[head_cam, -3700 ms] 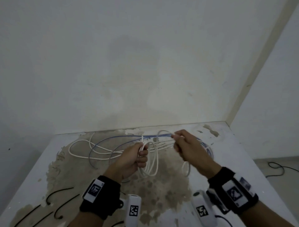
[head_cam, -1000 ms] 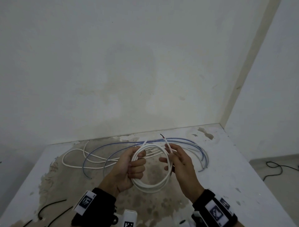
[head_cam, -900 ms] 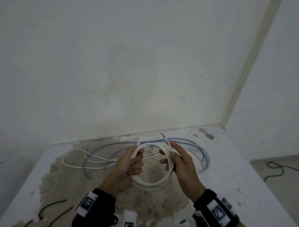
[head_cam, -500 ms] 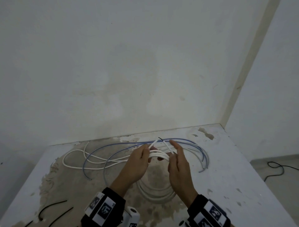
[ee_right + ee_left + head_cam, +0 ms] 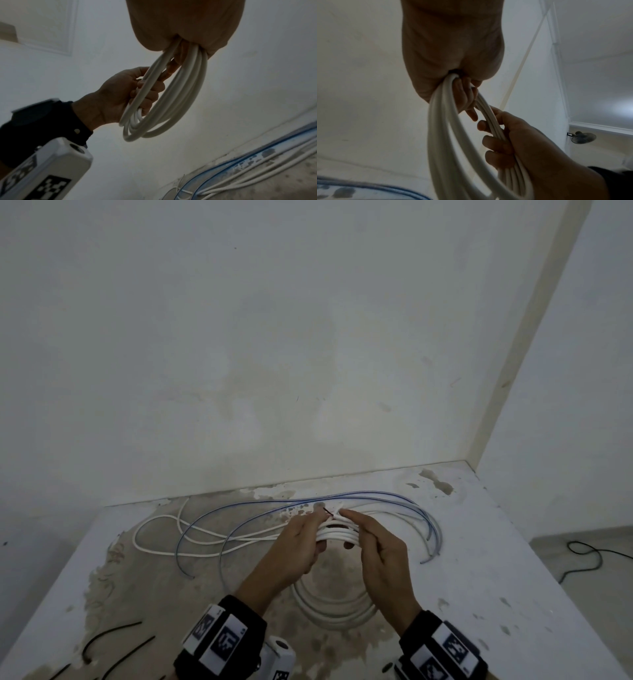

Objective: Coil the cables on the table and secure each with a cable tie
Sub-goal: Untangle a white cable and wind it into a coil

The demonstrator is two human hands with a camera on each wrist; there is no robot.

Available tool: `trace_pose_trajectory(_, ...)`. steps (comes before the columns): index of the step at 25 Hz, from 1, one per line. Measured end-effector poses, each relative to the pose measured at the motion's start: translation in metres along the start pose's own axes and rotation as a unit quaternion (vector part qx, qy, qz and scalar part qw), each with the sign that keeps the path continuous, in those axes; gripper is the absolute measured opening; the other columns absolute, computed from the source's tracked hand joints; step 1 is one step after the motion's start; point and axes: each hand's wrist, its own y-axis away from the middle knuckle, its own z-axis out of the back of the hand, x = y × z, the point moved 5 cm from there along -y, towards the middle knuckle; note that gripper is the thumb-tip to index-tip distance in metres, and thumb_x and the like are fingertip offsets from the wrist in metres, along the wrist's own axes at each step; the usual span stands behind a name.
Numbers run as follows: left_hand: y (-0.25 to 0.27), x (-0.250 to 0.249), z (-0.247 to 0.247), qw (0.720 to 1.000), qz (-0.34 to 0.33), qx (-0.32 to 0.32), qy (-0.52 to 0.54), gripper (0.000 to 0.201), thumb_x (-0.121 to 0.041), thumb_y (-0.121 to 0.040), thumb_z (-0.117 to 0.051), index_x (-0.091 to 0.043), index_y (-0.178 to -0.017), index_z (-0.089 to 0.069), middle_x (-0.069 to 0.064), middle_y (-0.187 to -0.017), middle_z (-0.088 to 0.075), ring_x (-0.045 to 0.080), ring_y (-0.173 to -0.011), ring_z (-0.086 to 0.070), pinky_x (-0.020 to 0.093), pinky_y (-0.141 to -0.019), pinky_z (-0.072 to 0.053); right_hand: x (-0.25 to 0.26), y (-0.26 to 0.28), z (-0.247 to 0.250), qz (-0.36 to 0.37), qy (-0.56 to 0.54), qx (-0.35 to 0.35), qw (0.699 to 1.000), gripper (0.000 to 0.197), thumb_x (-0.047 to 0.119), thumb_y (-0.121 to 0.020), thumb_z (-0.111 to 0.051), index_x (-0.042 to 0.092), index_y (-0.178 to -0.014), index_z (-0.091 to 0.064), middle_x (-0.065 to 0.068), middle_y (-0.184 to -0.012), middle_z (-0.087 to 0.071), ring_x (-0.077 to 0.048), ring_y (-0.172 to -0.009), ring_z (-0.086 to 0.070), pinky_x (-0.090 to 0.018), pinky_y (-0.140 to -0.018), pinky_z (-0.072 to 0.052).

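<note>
A white cable coil [image 5: 334,609] of several loops hangs above the table [image 5: 513,594]. My left hand [image 5: 301,542] grips its top at the left, fingers curled round the strands [image 5: 453,83]. My right hand [image 5: 373,546] grips the same top section just to the right, fingers wrapped round the loops [image 5: 188,51]. The coil's loose end [image 5: 329,512], with a dark tip, sticks up between the two hands. In the wrist views the white cable coil [image 5: 163,105] [image 5: 453,155] dangles below both fists.
Loose blue cables [image 5: 376,495] and white cables [image 5: 164,522] lie spread across the far part of the stained table. Black cable ties [image 5: 113,635] lie at the near left edge. A black cord [image 5: 589,556] is on the floor at right.
The coil was turned from upright facing me to hanging down from its top. Both hands shifted onto the top section and closed side by side round it.
</note>
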Motion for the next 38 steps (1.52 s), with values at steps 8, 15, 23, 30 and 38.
trace_pose_trajectory(8,-0.003,0.010,-0.004,0.991,-0.069,-0.070,-0.095,0.048,-0.024,-0.105,-0.037,-0.010,-0.061,-0.053,-0.006,-0.040,-0.038,0.005,-0.036,-0.029,0.029,-0.048,-0.024,0.012,0.003,0.006,0.040,0.041,0.011,0.998,0.041,0.016,-0.099,-0.039,0.038,-0.130,-0.056,0.019,-0.071,-0.066,0.001,-0.061,-0.058,-0.013,-0.058,-0.045)
trace_pose_trajectory(15,0.005,0.010,-0.008,0.989,-0.087,-0.079,-0.089,0.039,-0.009,-0.101,-0.040,0.007,-0.071,-0.059,-0.004,-0.044,-0.043,0.003,-0.038,-0.036,0.020,-0.045,-0.030,0.010,0.014,0.008,0.083,0.132,0.100,0.983,0.033,0.039,-0.101,-0.045,0.023,-0.128,-0.056,0.008,-0.108,-0.056,0.007,-0.099,-0.053,-0.008,-0.082,-0.042)
trace_pose_trajectory(23,0.024,0.025,-0.015,0.984,-0.124,-0.114,-0.061,0.036,-0.007,-0.103,-0.030,-0.020,-0.115,-0.062,0.002,-0.063,-0.066,0.007,-0.044,-0.043,0.018,-0.048,-0.035,-0.004,0.020,0.011,0.089,0.148,0.110,0.979,0.036,0.037,-0.103,-0.036,0.019,-0.118,-0.063,0.006,-0.103,-0.063,0.006,-0.092,-0.053,-0.002,-0.082,-0.038)
trace_pose_trajectory(30,0.050,0.040,-0.004,0.952,-0.215,-0.102,-0.194,0.031,-0.033,-0.103,-0.039,-0.017,-0.108,-0.066,-0.010,-0.066,-0.055,0.008,-0.058,-0.053,0.015,-0.059,-0.038,0.006,0.027,-0.005,0.048,0.066,0.219,0.972,0.024,0.037,-0.103,-0.041,0.035,-0.105,-0.065,0.021,-0.089,-0.065,0.000,-0.079,-0.062,-0.014,-0.073,-0.047)
trace_pose_trajectory(38,0.081,0.065,0.043,0.949,-0.255,-0.010,-0.186,0.027,-0.024,-0.103,-0.040,-0.015,-0.109,-0.065,-0.013,-0.079,-0.059,-0.001,-0.070,-0.055,0.016,-0.069,-0.042,0.018,0.075,-0.061,-0.422,-0.266,0.405,0.766,0.051,0.051,-0.104,-0.034,0.012,-0.082,-0.057,-0.001,-0.054,-0.033,-0.013,-0.045,-0.026,-0.028,-0.052,-0.026)
